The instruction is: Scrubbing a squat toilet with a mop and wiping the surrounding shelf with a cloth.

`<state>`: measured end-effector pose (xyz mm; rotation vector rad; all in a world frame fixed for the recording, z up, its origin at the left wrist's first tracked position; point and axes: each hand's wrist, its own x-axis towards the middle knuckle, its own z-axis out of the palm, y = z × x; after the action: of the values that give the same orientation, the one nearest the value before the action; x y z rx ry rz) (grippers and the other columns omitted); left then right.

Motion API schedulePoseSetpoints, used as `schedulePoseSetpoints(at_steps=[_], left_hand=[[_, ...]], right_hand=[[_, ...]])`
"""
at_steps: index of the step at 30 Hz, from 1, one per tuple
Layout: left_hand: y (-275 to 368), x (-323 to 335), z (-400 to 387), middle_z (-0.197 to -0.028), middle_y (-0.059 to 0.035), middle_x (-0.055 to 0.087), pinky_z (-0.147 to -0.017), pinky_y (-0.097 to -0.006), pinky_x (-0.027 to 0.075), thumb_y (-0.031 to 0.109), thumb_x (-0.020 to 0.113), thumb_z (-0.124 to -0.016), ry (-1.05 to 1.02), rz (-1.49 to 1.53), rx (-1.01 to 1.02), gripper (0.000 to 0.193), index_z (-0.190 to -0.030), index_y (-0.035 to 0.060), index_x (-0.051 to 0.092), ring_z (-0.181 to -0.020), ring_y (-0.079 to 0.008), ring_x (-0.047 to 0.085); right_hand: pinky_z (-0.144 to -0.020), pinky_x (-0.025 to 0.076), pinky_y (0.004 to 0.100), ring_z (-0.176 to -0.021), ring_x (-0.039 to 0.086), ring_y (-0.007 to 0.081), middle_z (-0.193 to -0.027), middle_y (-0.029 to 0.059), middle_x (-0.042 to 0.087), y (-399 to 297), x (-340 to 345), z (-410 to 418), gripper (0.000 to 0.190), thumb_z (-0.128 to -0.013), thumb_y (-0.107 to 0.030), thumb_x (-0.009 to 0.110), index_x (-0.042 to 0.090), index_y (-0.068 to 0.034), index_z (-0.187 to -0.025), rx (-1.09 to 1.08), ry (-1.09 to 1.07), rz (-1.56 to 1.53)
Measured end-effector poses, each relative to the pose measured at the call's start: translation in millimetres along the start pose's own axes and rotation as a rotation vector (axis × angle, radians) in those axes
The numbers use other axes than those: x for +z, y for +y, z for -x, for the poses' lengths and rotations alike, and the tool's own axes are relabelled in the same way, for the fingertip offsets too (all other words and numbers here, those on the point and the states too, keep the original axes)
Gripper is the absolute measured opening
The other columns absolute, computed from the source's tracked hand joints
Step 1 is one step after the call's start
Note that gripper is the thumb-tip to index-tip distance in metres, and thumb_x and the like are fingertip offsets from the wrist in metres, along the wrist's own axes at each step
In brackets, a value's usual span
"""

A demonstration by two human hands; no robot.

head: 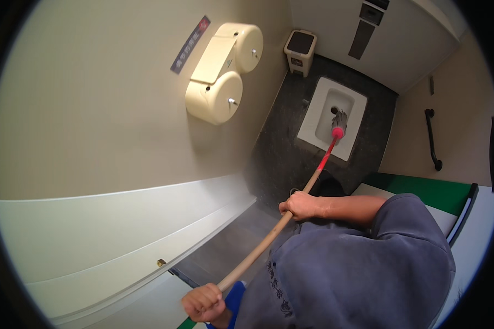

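Observation:
My right hand (pixel 300 205) is wrapped around the middle of a mop's wooden handle (pixel 267 242). Lower left, my left hand (pixel 204 302) grips the handle's top end, with something blue (pixel 234 302) at its wrist. The pole slants away from me and turns red towards a pinkish-red socket (pixel 337 133). Grey mop strands (pixel 339 119) rest in the bowl of a white squat toilet (pixel 312 119), just beside its dark drain hole (pixel 334 110).
A beige pedal bin (pixel 289 49) stands in the far left corner. On the left wall hangs a double toilet-roll dispenser (pixel 214 98) next to a sign with writing. A dark grab bar (pixel 432 140) is fixed to the right wall. A pale door panel (pixel 119 230) borders my left side.

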<state>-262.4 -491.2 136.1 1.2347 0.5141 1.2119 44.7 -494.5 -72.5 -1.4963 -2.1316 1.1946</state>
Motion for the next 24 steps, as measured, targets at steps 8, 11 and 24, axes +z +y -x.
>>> schedulePoseSetpoints(at_steps=[8,11,24], left_hand=[[-32,-1,18,-0.046,-0.0046,0.038,-0.052,-0.037,0.039,0.017,0.036,-0.094,0.097,-0.025,-0.172,0.039,-0.056,0.009,0.034,-0.041,-0.0154,0.033],[-20,-15,17,-0.044,-0.0008,0.033,-0.052,-0.0332,0.039,0.022,0.026,-0.097,0.253,-0.028,-0.188,0.041,-0.057,0.0125,0.033,-0.038,-0.0131,0.03],[-17,1,-9,-0.044,-0.0054,0.036,-0.05,-0.0359,0.04,0.017,0.032,-0.095,0.341,0.003,-0.193,0.04,-0.056,0.0089,0.033,-0.04,-0.0157,0.033]], right_hand=[[-0.071,0.049,0.0414,-0.082,0.063,0.0297,-0.081,0.0098,0.066,30,93,-37,0.015,-0.071,-0.023,0.061,0.067,-0.017,-0.082,0.078,-0.331,-0.039],[-0.069,0.049,0.0413,-0.078,0.063,0.031,-0.077,0.0097,0.065,20,90,-51,0.013,-0.071,-0.026,0.06,0.066,-0.017,-0.079,-0.012,-0.424,0.026],[-0.069,0.049,0.0417,-0.08,0.062,0.0329,-0.078,0.0114,0.065,16,76,-54,0.013,-0.072,-0.023,0.061,0.065,-0.015,-0.081,-0.001,-0.501,-0.134]])
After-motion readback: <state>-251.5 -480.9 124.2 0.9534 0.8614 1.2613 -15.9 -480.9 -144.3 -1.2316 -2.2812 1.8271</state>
